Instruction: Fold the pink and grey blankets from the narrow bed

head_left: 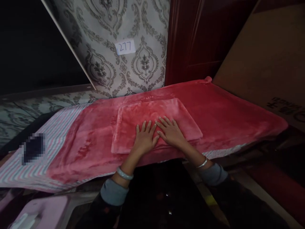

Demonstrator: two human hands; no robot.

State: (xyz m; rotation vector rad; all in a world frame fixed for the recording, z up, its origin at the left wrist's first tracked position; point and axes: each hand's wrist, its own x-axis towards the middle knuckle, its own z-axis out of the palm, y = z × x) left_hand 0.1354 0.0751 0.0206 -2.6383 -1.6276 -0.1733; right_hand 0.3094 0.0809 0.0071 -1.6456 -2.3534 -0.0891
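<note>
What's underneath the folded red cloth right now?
A larger red cloth shows around the folded cloth and seems to continue beneath it. Anything else directly under there is covered and unseen.

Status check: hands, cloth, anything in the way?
Left hand and right hand palms down on folded red cloth. Cloth on larger red blanket. Pixelated dark patch on striped fabric at left, apart from hands.

Your left hand [145, 138] and right hand [171, 132] are covering part of the folded red cloth [152, 109] | the dark thing [34, 149] on the striped cloth [59, 127] is looking too blurry to name | your view's left edge is cutting off the black screen [35, 44] | its right edge is cutting off the brown box [267, 57]
</note>
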